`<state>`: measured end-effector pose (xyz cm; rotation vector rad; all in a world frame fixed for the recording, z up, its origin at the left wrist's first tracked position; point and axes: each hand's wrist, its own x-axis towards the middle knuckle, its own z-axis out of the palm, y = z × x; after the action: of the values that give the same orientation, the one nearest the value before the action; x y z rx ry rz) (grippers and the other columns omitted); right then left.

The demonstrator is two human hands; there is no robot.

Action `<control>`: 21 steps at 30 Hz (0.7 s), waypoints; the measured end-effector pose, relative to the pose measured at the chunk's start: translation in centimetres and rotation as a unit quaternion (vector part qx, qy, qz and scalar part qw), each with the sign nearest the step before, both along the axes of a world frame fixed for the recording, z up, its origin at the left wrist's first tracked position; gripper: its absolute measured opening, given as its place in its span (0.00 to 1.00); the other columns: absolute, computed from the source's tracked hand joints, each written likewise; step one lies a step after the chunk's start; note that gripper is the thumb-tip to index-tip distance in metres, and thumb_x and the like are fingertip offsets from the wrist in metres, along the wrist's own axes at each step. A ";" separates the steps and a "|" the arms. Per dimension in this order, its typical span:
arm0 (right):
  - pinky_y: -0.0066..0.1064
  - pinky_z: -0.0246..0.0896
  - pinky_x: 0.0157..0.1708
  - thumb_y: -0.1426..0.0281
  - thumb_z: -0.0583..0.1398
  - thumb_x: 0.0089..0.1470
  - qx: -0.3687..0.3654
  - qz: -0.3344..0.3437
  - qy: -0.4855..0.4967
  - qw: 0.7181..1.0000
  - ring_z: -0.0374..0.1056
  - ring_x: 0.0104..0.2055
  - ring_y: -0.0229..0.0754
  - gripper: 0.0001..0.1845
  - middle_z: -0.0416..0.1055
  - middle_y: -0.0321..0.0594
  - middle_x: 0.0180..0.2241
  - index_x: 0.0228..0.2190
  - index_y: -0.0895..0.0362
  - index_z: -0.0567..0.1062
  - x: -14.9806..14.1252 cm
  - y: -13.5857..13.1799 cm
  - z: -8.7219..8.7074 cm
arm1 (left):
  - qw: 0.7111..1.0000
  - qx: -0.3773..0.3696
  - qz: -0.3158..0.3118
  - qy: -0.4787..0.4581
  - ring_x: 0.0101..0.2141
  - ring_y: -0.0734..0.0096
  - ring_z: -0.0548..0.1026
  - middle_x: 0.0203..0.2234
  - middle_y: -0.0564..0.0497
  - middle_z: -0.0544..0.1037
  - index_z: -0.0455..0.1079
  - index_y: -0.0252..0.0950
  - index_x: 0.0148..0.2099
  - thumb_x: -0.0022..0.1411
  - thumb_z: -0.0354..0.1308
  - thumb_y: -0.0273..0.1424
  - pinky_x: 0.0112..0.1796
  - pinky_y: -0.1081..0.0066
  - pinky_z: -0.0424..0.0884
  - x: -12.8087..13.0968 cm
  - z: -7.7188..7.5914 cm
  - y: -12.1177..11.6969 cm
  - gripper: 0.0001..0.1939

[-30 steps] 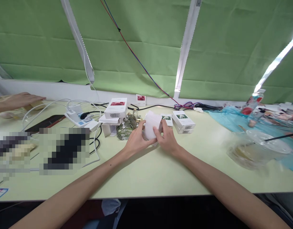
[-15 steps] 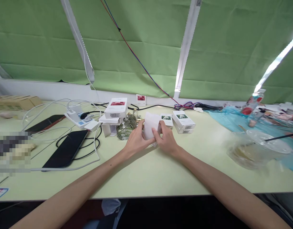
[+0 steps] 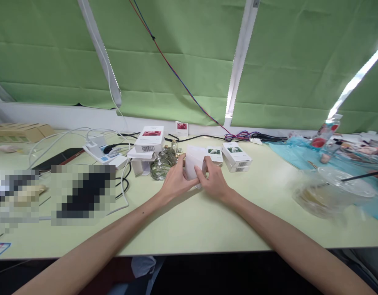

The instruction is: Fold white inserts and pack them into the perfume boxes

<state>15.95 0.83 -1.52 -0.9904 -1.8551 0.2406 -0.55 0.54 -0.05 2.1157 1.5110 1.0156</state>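
Observation:
Between my two hands is a white carton (image 3: 195, 159), tilted, just above or on the table; its underside is hidden. My left hand (image 3: 178, 178) grips its left side, fingers behind and thumb across the lower front. From the right, my right hand (image 3: 214, 178) holds it with the thumb on the front face. Clear glass bottles with gold necks (image 3: 160, 167) stand just left of my left hand. Behind my right hand lies a white box with a green picture (image 3: 215, 154), and beside it a similar stacked box (image 3: 236, 155).
White boxes with a pink picture (image 3: 149, 138) are stacked left of the bottles. A power strip (image 3: 103, 154) with tangled cables lies further left, near a blurred dark shape (image 3: 86, 192). At right are a lidded plastic cup (image 3: 324, 194) with a straw and a blue plastic sheet (image 3: 289, 152).
My right thumb has shifted slightly left on the carton's front. Otherwise hands and carton stay almost where they were.

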 end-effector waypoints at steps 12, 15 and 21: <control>0.29 0.54 0.27 0.63 0.55 0.62 -0.001 0.002 0.007 1.000 0.59 0.25 0.38 0.08 0.63 0.33 0.27 0.38 0.54 0.61 0.0 -0.1 0.0 | 1.000 -0.007 -0.005 -0.001 0.29 0.62 0.76 0.32 0.51 0.77 0.53 0.36 0.65 0.51 0.62 0.41 0.35 0.66 0.70 0.1 0.2 -0.1 0.42; 0.30 0.54 0.28 0.63 0.55 0.62 0.001 0.000 0.005 1.000 0.59 0.26 0.38 0.08 0.63 0.33 0.27 0.38 0.53 0.61 0.0 0.0 -0.2 | 1.000 -0.009 -0.004 0.000 0.29 0.62 0.77 0.32 0.51 0.77 0.52 0.35 0.66 0.50 0.62 0.41 0.35 0.66 0.70 0.1 0.2 -0.1 0.43; 0.30 0.54 0.28 0.63 0.55 0.62 0.000 0.002 0.004 1.000 0.60 0.27 0.39 0.08 0.62 0.33 0.27 0.37 0.53 0.60 0.1 0.1 -0.2 | 1.000 -0.002 -0.005 0.001 0.29 0.62 0.77 0.31 0.51 0.77 0.53 0.36 0.65 0.50 0.62 0.41 0.35 0.66 0.70 0.1 0.1 0.0 0.42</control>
<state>16.02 0.93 -1.76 -0.9835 -1.8503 0.2471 -0.48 0.58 0.07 2.1204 1.5008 1.0062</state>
